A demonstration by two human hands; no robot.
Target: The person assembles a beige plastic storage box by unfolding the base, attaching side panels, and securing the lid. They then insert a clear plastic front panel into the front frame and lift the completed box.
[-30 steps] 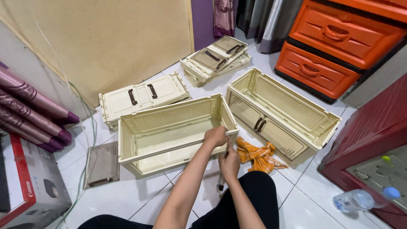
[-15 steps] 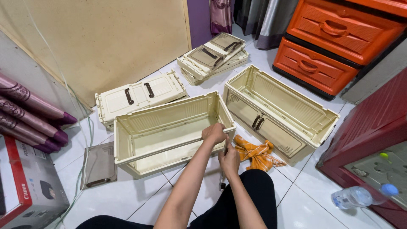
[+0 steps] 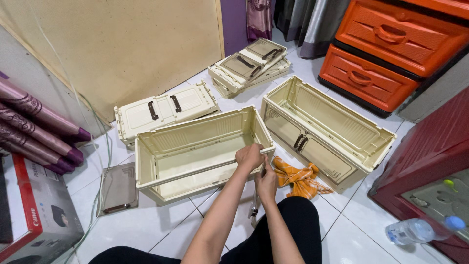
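Cream folding crate point(image 3: 195, 151) stands open on the white tiled floor point(image 3: 146, 225) near the middle, the left hand point(image 3: 250, 155) with its grip closed over the crate's near right rim, the right hand point(image 3: 266, 182) just below holding a thin tool point(image 3: 255, 205), an orange cloth point(image 3: 295, 177) right beside.

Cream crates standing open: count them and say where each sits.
2. One open crate lies in front of the person, left hand on its near right corner. The other open crate sits to its right, beside the orange cloth. Folded-flat ones behind aren't counted.
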